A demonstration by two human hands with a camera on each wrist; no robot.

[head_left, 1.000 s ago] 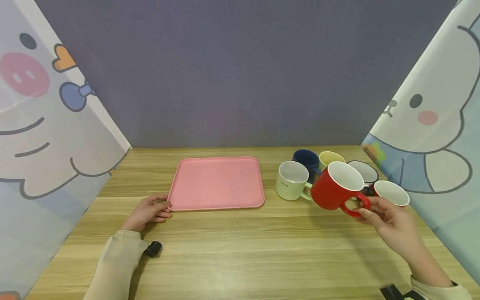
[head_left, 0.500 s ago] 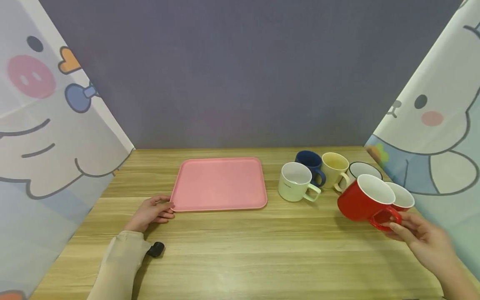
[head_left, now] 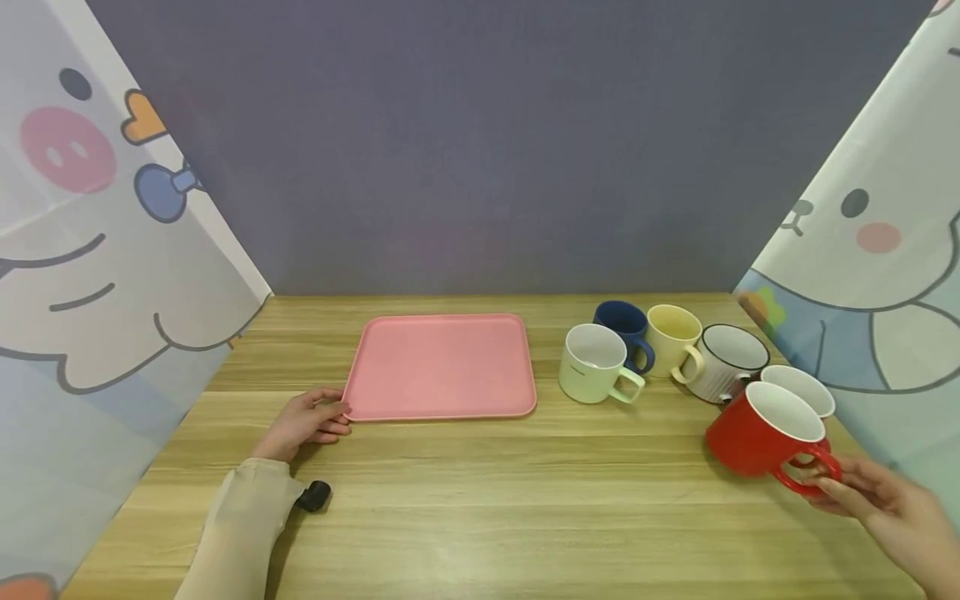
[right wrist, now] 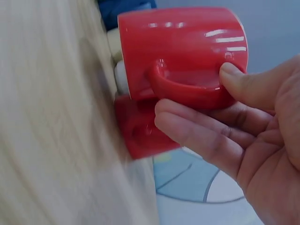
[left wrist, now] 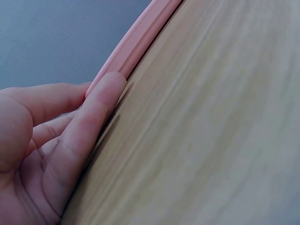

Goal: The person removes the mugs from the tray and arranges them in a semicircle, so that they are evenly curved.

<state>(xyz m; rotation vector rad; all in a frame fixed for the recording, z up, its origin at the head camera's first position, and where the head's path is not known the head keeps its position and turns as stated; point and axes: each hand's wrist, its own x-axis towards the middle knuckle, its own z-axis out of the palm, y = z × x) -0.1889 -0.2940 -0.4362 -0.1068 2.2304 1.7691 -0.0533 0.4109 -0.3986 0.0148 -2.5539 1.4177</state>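
My right hand pinches the handle of a red mug with a white inside, holding it tilted in the air at the right. In the right wrist view, thumb and fingers close on that handle, and a gap shows between the mug and the table. Just behind it stands a second red mug, partly hidden. My left hand holds the near left corner of a flat pink tray. The left wrist view shows its fingers on both sides of the tray's rim.
Left of the red mugs stand a light green mug, a dark blue mug, a yellow mug and a ribbed white mug with a dark rim. A grey panel rises behind the wooden table.
The right hand has carried the red mug rightward and toward me, lower than before, away from the light green mug. The left hand stays at the tray's corner.
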